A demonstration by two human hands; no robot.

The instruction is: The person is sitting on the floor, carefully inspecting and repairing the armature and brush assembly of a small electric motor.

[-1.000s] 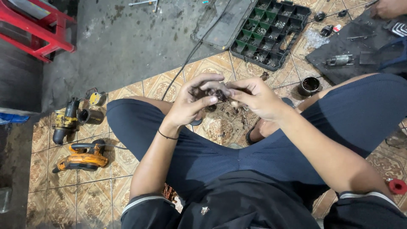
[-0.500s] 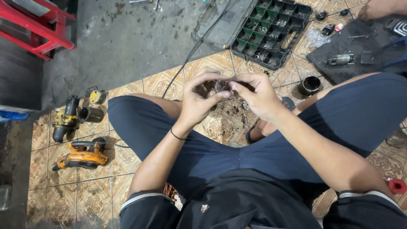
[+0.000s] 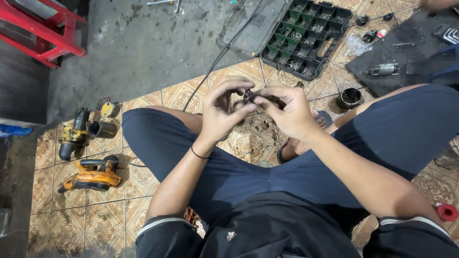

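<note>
Tiled floor (image 3: 143, 181): both hands pinch small metal part (image 3: 247, 95) near orange tool (image 3: 93, 177)

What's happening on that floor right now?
A person sits cross-legged on patterned floor tiles, both hands raised over the lap. The left hand and right hand pinch a small dark metal part between their fingertips. Ahead lies an open green-compartment parts case, with a short metal cylinder to the right. An orange power tool and a worn yellow motor lie to the left.

Black shirt, navy shorts, black wristband (image 3: 198, 154).
</note>
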